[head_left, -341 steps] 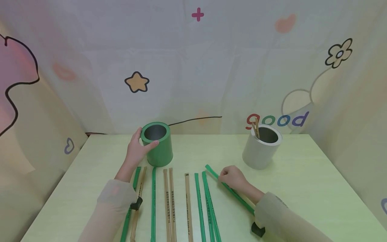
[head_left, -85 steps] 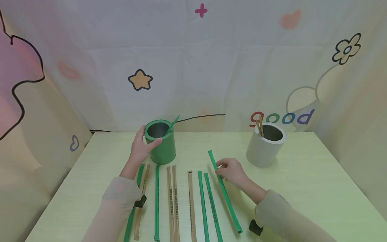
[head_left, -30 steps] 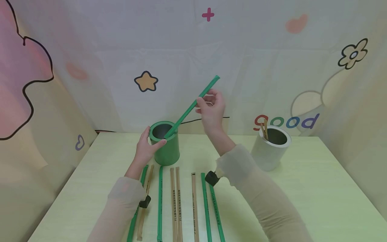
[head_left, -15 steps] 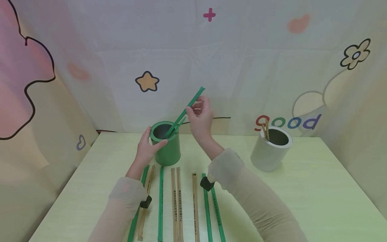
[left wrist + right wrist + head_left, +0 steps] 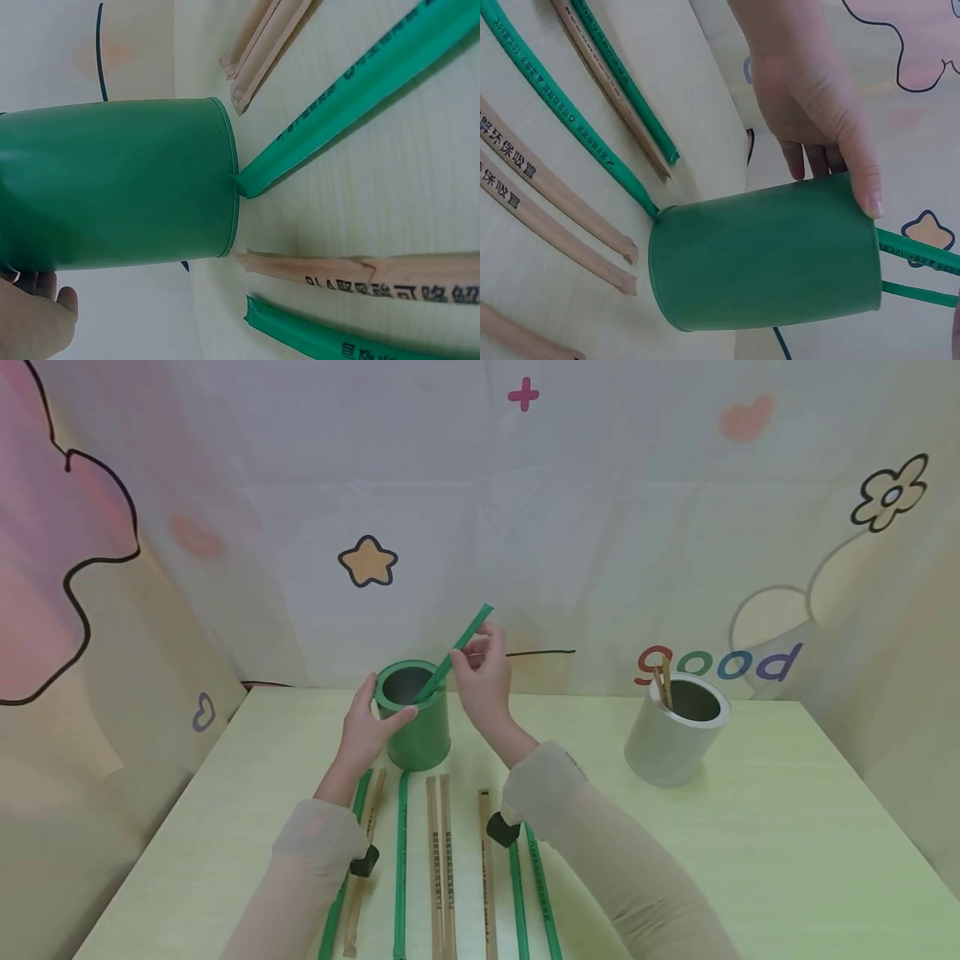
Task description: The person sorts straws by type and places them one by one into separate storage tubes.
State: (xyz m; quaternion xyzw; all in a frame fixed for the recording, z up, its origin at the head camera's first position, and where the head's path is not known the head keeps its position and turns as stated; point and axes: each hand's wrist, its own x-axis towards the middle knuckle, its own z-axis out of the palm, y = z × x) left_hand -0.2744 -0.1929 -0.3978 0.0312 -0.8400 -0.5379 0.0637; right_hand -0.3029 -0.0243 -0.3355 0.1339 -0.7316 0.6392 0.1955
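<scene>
A green cylindrical cup (image 5: 420, 739) stands upright at the left back of the table. My left hand (image 5: 363, 731) holds its left side, with the thumb across the front of the rim. Between the thumb and fingers of my right hand (image 5: 483, 685), a green paper-wrapped straw (image 5: 472, 626) is pinched, tilted, its lower end inside the cup's mouth. Two green straws stick out of the cup in the right wrist view; one is a printed straw (image 5: 919, 251). The left wrist view shows the cup's side (image 5: 120, 184) and part of the left hand (image 5: 34, 319).
Green and brown wrapped straws lie in a spread row in front, including a green straw (image 5: 401, 868) and a brown straw (image 5: 448, 868). A white cup (image 5: 671, 747) at the right back holds brown straws (image 5: 666, 681). A printed curtain (image 5: 465, 527) hangs behind the table.
Earlier, one green straw went into the green cup. The right hand then lifted another from the table, brought it over, and has lowered it into the mouth. The left hand stays on the cup.
</scene>
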